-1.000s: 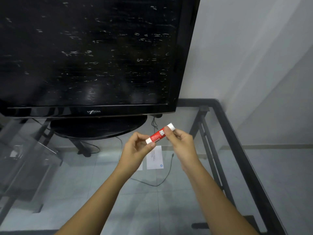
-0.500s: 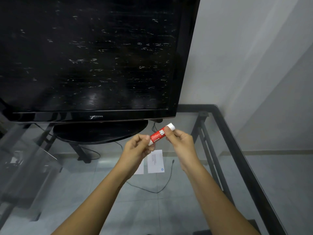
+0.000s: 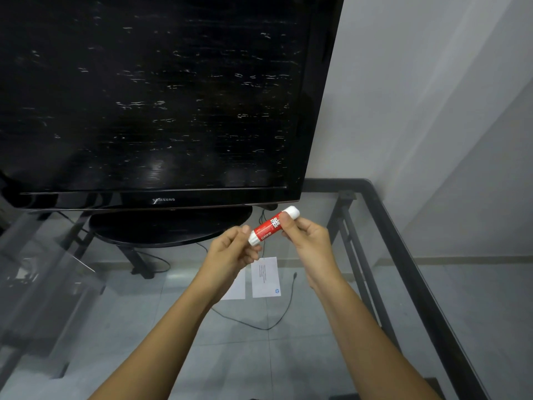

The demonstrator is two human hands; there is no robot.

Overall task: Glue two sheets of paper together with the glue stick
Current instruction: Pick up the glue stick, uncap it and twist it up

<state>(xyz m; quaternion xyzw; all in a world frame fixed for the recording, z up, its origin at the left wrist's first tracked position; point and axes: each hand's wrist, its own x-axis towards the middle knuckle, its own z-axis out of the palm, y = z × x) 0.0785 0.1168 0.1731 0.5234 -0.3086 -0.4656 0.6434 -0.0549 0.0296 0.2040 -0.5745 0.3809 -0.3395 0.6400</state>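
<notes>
Well above glass table (image 3: 398, 215), glue stick (image 3: 272, 225) in both hands' fingers (image 3: 288, 223)

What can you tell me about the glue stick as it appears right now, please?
The glue stick is a small cylinder with a red label printed "GLUE STICK" in white and white, plastic-looking ends. It is held in the air above the glass table, tilted with its right end higher. The left hand pinches its lower white end, and the right hand grips its upper part, thumb on the label. It looks closed.
</notes>
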